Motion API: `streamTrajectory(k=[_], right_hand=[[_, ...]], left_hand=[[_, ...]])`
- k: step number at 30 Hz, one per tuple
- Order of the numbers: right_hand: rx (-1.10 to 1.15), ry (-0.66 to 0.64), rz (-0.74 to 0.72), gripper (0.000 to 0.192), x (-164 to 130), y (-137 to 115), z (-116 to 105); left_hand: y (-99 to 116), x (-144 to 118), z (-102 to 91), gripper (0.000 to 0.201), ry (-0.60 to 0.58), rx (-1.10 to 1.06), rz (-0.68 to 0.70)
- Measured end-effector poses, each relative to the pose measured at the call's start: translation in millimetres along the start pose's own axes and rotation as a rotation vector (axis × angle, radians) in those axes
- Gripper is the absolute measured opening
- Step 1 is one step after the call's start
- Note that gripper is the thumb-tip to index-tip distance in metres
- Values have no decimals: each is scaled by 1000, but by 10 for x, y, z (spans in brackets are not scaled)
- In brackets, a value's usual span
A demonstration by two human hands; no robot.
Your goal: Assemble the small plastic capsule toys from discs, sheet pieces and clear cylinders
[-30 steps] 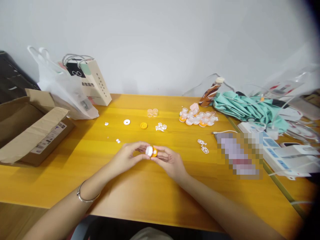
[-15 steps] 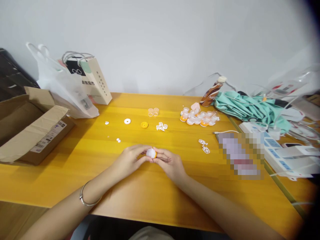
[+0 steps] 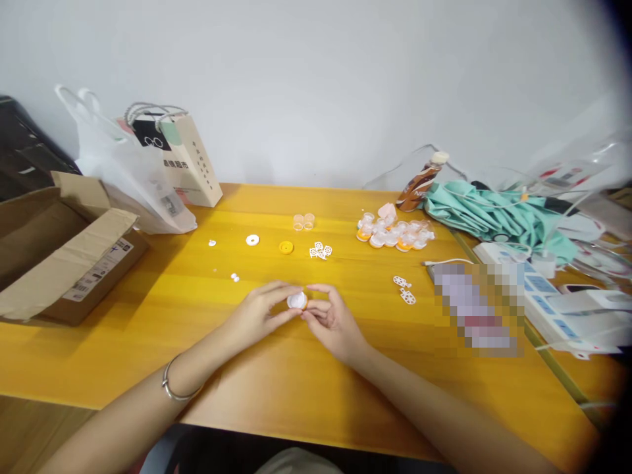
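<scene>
A: What's in the grip rn?

B: Small white-and-orange cap piece (image 3: 297, 301), pinched between both hands just above the table (image 3: 296, 395). Left hand (image 3: 257, 316) has fingertips closed on its left side, right hand (image 3: 333, 322) closed on the right edge and underside.

A: How'd it handle?

B: Prob. very light, stiff moulded plastic, smooth so a bit slippery. Best held by the rim w/ fingertips, not the flat face. Thin bits could snap if squeezed hard.

A: Anything you can't make out?

B: Orange part is mostly hidden behind the white disc and fingers; can't tell if the two halves are fully seated. Beyond the grip: loose white disc (image 3: 252, 240), orange ring (image 3: 286, 247), cluster of similar pieces (image 3: 395, 234) — all too small for detail. A blurred patch to the right is unreadable.
</scene>
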State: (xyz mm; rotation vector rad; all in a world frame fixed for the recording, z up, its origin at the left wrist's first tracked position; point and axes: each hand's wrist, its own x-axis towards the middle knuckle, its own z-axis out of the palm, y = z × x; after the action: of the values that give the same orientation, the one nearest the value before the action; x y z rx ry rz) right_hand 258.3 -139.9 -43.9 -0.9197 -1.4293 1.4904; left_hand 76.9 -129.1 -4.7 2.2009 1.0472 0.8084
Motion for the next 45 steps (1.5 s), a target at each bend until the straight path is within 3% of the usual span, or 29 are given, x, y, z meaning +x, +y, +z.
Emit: streamTrajectory(k=[5,10,15,17,20,23,25,28,34,38,41,45], right_hand=[[75,43,107,38,74,61,-45],[85,66,173,40,105,80,-63],[-220,58,166,30,138,-52,-209],[-472,145,74,23,175,-187,-408],[-900,325,0,17,224,-439,-885],[-1160,424,90,13,225,-595,-1425],[-1247,437,196,15,209,-586,-1697],[-1253,341,276,18,195,-455,-1884],[-1201,243,300,10,226,-321,-1844],[-1090,344,151,3,267,-375,-1674],[-719,416,4,10,298,-363,-1361],[-111,253,72,28,278,-265,-782]], left_hand=[[-104,6,143,26,60,-9,19],[-175,21,237,26,27,-9,38],[-203,39,247,26,19,46,1],[-228,53,238,26,23,94,-21],[-282,74,229,28,16,106,-29],[-333,82,237,35,17,96,-22],[-357,80,251,38,25,96,-24],[-378,74,275,39,34,91,-14],[-392,70,297,42,38,84,-3],[-391,74,291,44,41,78,-23],[-379,76,266,49,34,44,-32],[-303,61,216,60,107,54,31]])
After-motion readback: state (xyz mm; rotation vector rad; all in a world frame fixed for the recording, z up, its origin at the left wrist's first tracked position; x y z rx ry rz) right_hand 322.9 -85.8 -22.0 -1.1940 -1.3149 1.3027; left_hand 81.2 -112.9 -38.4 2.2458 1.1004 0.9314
